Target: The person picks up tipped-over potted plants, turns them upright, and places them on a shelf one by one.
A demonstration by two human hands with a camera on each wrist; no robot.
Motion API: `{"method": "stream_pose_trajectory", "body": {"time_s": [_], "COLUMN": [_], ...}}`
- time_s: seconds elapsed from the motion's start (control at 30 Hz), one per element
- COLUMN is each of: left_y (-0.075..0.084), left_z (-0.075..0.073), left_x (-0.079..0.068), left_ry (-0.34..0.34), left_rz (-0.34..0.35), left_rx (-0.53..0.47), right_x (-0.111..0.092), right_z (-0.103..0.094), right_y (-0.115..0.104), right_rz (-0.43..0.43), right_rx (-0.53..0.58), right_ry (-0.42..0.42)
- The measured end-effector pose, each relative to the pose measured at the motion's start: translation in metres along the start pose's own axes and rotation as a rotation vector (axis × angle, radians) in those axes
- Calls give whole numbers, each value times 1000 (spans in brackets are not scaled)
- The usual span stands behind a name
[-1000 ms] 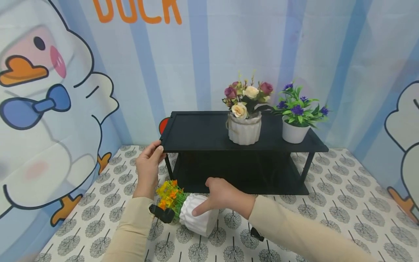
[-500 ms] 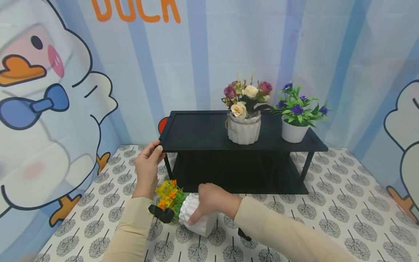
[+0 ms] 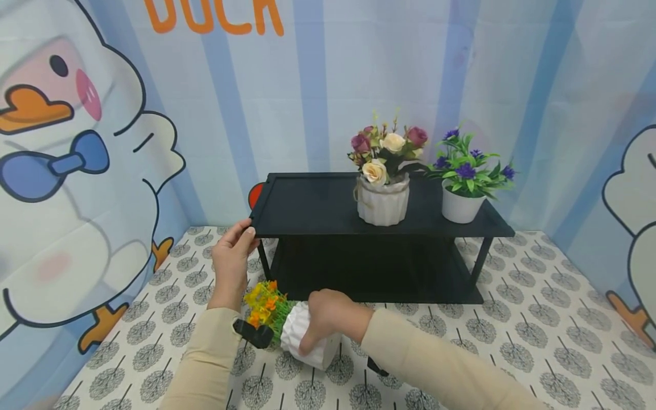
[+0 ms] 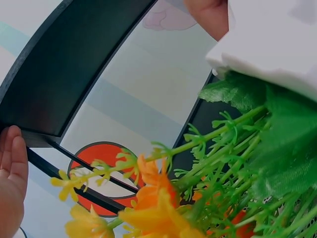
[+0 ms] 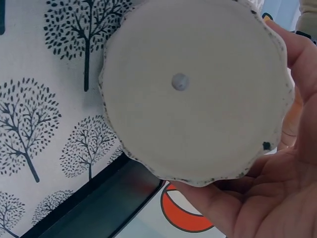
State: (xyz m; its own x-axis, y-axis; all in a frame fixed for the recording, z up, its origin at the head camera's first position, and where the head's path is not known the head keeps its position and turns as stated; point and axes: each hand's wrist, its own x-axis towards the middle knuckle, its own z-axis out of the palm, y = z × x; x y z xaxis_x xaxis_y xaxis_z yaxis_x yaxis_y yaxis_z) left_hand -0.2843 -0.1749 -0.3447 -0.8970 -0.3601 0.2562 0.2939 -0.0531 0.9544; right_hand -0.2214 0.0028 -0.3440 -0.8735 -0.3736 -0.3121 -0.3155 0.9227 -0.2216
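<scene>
A white ribbed pot (image 3: 310,341) with orange and yellow flowers (image 3: 263,304) lies on its side on the tree-patterned table, in front of a black two-level shelf (image 3: 318,205). My right hand (image 3: 330,316) grips this pot around its body; the right wrist view shows the pot's round base (image 5: 195,94) with my fingers (image 5: 297,64) curled round its edge. My left hand (image 3: 233,256) holds the shelf's front left corner. The left wrist view shows the flowers (image 4: 158,198) and pot rim (image 4: 270,42) close up under the shelf top (image 4: 64,69).
On the shelf top stand a white ribbed pot of roses (image 3: 383,188) and a small white pot of purple flowers (image 3: 463,188). A cartoon duck curtain (image 3: 77,142) closes the left, back and right sides. The patterned tablecloth (image 3: 528,319) stretches to the right.
My right hand moved left along the lying pot and closed round it; one second ago a finger only touched its side. The left hand has stayed on the shelf corner.
</scene>
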Motion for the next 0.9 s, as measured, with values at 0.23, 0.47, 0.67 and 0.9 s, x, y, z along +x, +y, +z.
{"method": "stream_pose_trajectory", "body": {"time_s": [0.23,0.47,0.67,0.9], "left_y": [-1,1,0,0], "left_z": [0,-1,-2,-2], "left_x": [0,0,0,0], "left_ry": [-1,-15,-14,-20], "left_rz": [-7,-4,-10,-17], "left_rx": [3,2,8,18], "right_x": [3,3,-3,-12], "right_z": [5,7,4,0], "right_y": [6,17,25,42], "right_rz": [-18,-46,-53,-165], "right_rx": [29,64,104,233], "right_ry": [33,77,110,205]}}
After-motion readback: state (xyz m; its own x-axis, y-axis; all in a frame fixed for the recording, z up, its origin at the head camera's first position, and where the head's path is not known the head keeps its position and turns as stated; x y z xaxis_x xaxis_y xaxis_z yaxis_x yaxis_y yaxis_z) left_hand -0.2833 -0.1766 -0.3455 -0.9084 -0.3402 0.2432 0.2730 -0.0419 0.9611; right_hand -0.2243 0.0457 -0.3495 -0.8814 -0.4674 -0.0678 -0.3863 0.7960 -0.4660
